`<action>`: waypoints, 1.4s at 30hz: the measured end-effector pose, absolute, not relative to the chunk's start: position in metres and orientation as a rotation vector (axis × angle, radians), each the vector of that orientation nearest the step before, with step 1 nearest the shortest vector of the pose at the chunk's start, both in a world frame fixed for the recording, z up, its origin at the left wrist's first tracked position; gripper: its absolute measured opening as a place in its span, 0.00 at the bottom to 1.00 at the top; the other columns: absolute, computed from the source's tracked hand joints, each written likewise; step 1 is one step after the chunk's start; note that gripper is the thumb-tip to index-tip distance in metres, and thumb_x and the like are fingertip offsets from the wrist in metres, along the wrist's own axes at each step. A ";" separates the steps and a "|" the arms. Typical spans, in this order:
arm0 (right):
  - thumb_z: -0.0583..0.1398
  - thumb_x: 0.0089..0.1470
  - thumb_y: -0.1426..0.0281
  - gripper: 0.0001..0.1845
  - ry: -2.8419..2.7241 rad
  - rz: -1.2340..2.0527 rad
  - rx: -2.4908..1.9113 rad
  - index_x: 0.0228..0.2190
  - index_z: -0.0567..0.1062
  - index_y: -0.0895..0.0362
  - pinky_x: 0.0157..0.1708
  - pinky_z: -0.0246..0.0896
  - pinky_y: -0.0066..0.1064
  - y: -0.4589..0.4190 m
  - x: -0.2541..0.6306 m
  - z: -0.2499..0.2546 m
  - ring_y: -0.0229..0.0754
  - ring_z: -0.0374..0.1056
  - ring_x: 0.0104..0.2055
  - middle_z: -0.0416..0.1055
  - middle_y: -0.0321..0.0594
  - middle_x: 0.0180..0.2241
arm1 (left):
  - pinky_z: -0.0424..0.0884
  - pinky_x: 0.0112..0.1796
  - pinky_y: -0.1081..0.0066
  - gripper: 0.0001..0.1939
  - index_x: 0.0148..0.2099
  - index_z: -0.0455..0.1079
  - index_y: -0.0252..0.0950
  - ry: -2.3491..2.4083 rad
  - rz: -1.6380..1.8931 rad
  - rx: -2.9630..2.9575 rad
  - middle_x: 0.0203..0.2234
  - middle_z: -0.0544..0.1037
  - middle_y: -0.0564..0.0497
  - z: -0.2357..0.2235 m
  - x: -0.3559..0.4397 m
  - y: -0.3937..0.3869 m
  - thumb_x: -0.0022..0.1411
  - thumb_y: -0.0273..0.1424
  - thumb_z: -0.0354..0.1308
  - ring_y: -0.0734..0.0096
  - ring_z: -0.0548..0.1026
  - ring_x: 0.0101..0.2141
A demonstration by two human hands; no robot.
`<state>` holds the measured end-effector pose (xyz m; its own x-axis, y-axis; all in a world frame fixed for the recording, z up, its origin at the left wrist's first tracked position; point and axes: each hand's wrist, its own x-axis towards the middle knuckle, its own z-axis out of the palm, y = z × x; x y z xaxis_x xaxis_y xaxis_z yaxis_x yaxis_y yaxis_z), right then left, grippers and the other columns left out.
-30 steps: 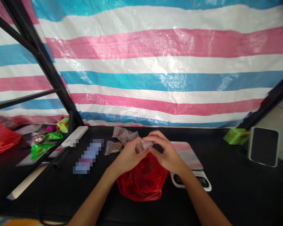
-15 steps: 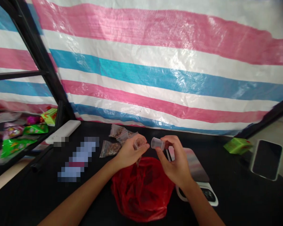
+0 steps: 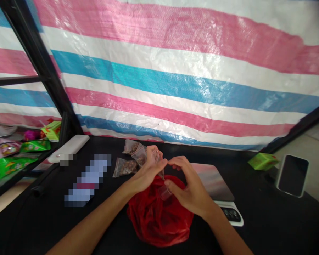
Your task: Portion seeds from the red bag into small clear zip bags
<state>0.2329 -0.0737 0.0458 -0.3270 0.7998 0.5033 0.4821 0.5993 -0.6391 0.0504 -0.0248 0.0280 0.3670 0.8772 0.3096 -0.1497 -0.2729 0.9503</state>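
My left hand (image 3: pixel 148 170) pinches the top of a small clear plastic bag (image 3: pixel 159 166) above a red plastic bag (image 3: pixel 159 216) that lies on the black table. My right hand (image 3: pixel 187 187) is closed round a small clear plastic cup (image 3: pixel 165 192), held low over the red bag and just under the small bag. Several filled small clear bags (image 3: pixel 130 159) of brown bits lie just behind my left hand.
A digital scale (image 3: pixel 220 191) sits right of my hands. A phone (image 3: pixel 292 175) and a green box (image 3: pixel 263 161) are at the far right. A white flat object (image 3: pixel 69 148) and a black frame post (image 3: pixel 55 88) stand left, with green packets (image 3: pixel 16 159) beyond. A striped tarp hangs behind.
My right hand has come down from chest height with the cup to just over the red bag. My left hand stays pinching the small bag.
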 end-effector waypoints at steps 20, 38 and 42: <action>0.60 0.65 0.61 0.09 -1.621 0.537 -1.191 0.39 0.75 0.54 0.34 0.63 0.32 -0.052 0.244 0.030 0.42 0.67 0.32 0.74 0.36 0.30 | 0.62 0.31 0.74 0.16 0.36 0.67 0.36 0.786 1.158 1.472 0.25 0.66 0.57 0.020 0.066 -0.017 0.66 0.45 0.59 0.74 0.66 0.27; 0.63 0.53 0.57 0.19 -1.517 -0.124 -1.765 0.45 0.79 0.53 0.48 0.57 0.50 -0.084 0.353 0.029 0.57 0.66 0.47 0.74 0.45 0.41 | 0.65 0.41 0.66 0.09 0.36 0.72 0.38 0.804 0.826 2.503 0.36 0.76 0.47 0.032 0.038 -0.022 0.57 0.21 0.55 0.64 0.72 0.37; 0.59 0.63 0.64 0.11 -1.815 -0.254 -1.581 0.46 0.76 0.49 0.48 0.56 0.48 -0.135 0.302 0.029 0.55 0.67 0.49 0.74 0.45 0.45 | 0.61 0.30 0.71 0.02 0.31 0.70 0.37 0.720 0.691 2.182 0.26 0.70 0.53 0.043 0.029 -0.020 0.55 0.25 0.57 0.71 0.66 0.27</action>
